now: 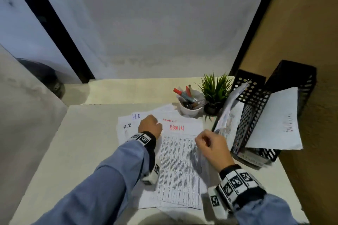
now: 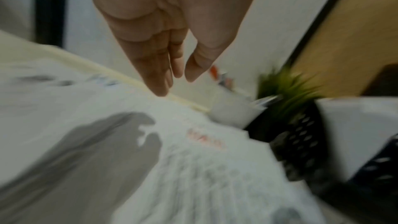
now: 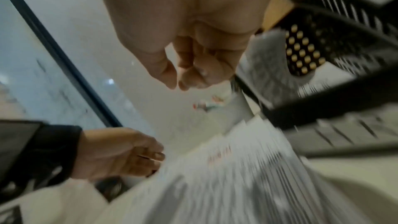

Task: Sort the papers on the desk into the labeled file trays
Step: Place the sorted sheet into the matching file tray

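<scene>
Desk (image 1: 87, 151): carries a fanned heap of papers (image 1: 180, 166), headings H.R and ADMIN exposed for reading. File trays (image 1: 256, 115), black mesh, stand at its right edge, some sheets already inside. Left hand (image 1: 150, 124) and right hand (image 1: 212, 149) hover over the heap, fingers loosely curled, grasping nothing.

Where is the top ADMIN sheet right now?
In the head view, the ADMIN sheet lies flat mid-desk atop the paper pile, between the left hand and right hand, left of the black file trays.

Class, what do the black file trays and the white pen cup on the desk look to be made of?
Black file trays: probably matte black perforated metal or rigid plastic, since thin walls show regular round holes. White pen cup: likely glazed ceramic or plastic, smooth and thick-rimmed; the finish is not clear enough to decide.
</scene>
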Available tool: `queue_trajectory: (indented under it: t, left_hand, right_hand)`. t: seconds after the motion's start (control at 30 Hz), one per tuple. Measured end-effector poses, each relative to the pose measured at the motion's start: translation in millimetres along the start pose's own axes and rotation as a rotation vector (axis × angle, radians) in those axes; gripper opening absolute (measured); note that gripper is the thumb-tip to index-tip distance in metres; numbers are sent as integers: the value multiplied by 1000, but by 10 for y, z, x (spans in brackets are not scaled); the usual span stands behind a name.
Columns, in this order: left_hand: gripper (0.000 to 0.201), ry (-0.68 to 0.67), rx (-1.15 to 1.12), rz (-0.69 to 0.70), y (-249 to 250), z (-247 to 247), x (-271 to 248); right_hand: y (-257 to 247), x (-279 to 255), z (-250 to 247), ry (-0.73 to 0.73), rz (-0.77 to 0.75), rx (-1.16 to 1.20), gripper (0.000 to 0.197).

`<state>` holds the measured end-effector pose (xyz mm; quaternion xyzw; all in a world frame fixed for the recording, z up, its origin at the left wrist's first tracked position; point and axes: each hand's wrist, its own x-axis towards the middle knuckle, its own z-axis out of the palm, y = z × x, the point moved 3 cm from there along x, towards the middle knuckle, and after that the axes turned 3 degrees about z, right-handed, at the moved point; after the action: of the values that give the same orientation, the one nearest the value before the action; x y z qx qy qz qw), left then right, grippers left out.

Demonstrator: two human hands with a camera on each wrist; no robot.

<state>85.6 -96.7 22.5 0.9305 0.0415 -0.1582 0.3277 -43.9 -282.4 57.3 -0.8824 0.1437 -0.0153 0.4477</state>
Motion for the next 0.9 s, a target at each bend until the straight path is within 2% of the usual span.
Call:
queue_trajectory:
  t: [0.1, 0.17, 0.23, 0.27, 0.33, 0.37, 0.43, 0.47, 0.5, 0.57, 0.73, 0.83, 0.9]
  left_hand:
    - [35, -42, 137, -182, -689, 18, -113]
    - [45, -46, 135, -214, -910, 79, -229]
    - [52, -33, 96, -210, -1003, 157, -331]
    - [54, -23, 70, -203, -1023, 186, -369]
    - [55, -21, 5, -215, -1062, 241, -414]
    - [51, -34, -34, -235, -1089, 261, -420]
    - [31, -26, -120, -234, -1136, 275, -436]
    - [14, -6, -156, -211, -1153, 265, -446]
    - [18, 20, -199, -193, -1184, 269, -448]
    - [36, 85, -293, -163, -1235, 258, -460]
    - [36, 166, -512, -177, -1362, 221, -514]
    - [41, 256, -631, -212, -1428, 157, -505]
    - [37, 296, -624, -233, -1469, 100, -485]
  right_hand:
    - [397, -49, 489, -128, 189, -198, 14]
    - [579, -52, 640, -101, 317, -264, 16]
    - [611, -34, 681, -19, 390, -235, 9]
    - [615, -22, 693, 4, 408, -212, 12]
    - [617, 8, 721, 5, 436, -198, 28]
    - [606, 27, 729, 3, 444, -195, 30]
    - [587, 66, 733, 21, 447, -153, 15]
    - [595, 81, 738, 33, 459, -103, 20]
    - [607, 104, 739, 39, 467, -61, 27]
    - [579, 151, 728, 46, 458, -18, 24]
    - [573, 186, 708, 81, 473, 117, 20]
    - [567, 197, 677, 44, 420, 114, 31]
    - [615, 208, 662, 27, 392, 122, 33]
